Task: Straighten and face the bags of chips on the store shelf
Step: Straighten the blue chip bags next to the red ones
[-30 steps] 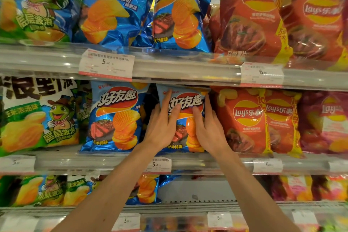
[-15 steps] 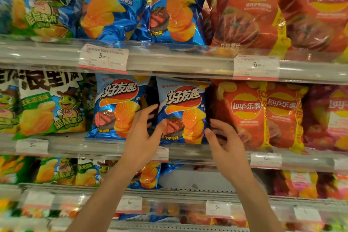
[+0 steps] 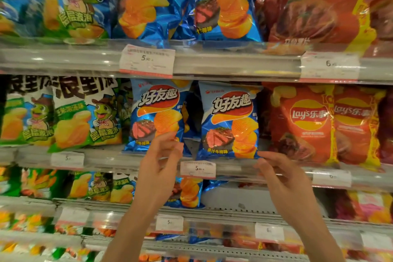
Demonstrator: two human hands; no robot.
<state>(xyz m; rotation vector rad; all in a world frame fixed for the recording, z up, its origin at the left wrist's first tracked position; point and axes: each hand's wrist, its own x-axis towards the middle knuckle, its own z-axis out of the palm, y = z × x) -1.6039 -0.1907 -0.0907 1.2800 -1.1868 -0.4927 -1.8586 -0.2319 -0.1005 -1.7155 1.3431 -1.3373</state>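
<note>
Reaching up at the middle shelf [image 3: 234, 173], my left hand [image 3: 158, 162] loosely open below one blue steak-flavour chip bag [image 3: 156, 116], my right hand [image 3: 280, 173] open, fingertips touching the second blue bag [image 3: 230, 121] at its five o'clock corner, both bags upright, facing me

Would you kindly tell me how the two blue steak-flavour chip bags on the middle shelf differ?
The left blue chip bag looks narrower and is partly covered at its lower right by the left hand; the right blue chip bag looks wider and shows its whole front. The right hand is at the right bag's lower corner. Both stand upright, logos facing out.
</note>
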